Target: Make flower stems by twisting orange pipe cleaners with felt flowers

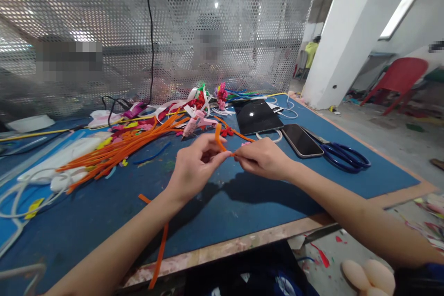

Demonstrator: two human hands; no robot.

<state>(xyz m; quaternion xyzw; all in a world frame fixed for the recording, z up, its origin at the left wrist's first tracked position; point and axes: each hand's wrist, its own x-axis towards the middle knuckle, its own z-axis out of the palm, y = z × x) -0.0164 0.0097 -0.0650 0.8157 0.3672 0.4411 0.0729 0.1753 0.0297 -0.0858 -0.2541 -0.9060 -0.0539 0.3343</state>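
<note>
Over the middle of the blue work surface, my left hand [196, 166] pinches an orange pipe cleaner [218, 138], whose bent end sticks up between thumb and fingers. My right hand [265, 159] is closed at the other side, its fingertips on the same pipe cleaner and almost touching my left thumb. Most of what lies inside the right fingers is hidden. Another orange strip [161, 252] passes under my left forearm and hangs over the table's front edge. A pink hot glue gun [197, 122] lies just beyond my left hand.
A bundle of orange pipe cleaners [128, 145] lies left, beside a white power strip [65, 159] with cables. Right of centre are a black tablet [258, 115], a phone [302, 141] and blue-handled scissors [347, 156]. A perforated metal screen [225, 32] stands behind.
</note>
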